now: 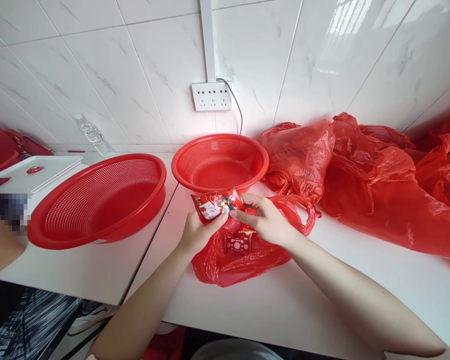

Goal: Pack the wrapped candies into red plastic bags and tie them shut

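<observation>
A red printed packet (213,205) with a white label and a cartoon figure is held up between both hands. My left hand (198,229) grips its lower left side, thumb across the front. At the packet's right end, my right hand (264,217) pinches it between thumb and fingers. Beneath them an open red plastic bag (225,270) lies on the table. In the bag's mouth sits a small dark red wrapped packet (238,245) with a white round emblem; other contents are partly hidden by my right hand.
Behind the bag stands a round red plastic basket (220,175), with a larger red basket (146,215) to its left. Several filled red plastic bags (390,190) crowd the right. At left are a white tray (56,167), a plastic bottle (95,137) and another person's arm (2,245).
</observation>
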`<action>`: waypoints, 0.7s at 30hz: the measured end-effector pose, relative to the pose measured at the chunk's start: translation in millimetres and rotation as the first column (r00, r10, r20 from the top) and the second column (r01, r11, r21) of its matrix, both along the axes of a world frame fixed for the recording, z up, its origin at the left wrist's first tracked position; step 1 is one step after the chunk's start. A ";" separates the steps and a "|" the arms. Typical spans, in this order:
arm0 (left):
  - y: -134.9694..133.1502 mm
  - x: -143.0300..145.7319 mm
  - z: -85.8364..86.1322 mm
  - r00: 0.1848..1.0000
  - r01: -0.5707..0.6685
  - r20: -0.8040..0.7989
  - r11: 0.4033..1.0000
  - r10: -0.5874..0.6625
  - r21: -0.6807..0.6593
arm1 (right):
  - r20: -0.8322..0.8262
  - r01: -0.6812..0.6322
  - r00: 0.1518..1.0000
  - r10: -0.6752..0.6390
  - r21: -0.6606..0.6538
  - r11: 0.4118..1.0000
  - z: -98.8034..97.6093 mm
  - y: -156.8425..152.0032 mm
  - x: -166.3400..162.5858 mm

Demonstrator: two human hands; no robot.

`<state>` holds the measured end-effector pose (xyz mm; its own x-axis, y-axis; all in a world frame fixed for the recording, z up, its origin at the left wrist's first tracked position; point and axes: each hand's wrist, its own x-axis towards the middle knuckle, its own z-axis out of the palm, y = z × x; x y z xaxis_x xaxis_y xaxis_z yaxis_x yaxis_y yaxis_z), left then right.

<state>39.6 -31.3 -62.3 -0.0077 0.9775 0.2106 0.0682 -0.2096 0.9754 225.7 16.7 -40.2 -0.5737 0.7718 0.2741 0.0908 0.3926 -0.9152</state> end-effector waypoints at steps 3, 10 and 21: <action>1.1 -1.6 -1.0 1.000 0.005 0.026 0.999 -0.004 -0.041 | -0.002 0.041 0.999 -0.041 0.014 0.999 -3.3 -2.3 -3.0; 7.4 -12.3 -5.8 0.964 0.024 0.265 0.998 -0.006 -0.063 | -0.065 0.043 0.997 -0.051 -0.114 0.993 -17.1 -0.7 -11.4; 8.8 -17.2 -7.9 0.976 -0.064 0.205 0.994 0.080 -0.085 | -0.103 -0.035 0.995 0.006 -0.287 0.957 -12.1 3.2 -9.8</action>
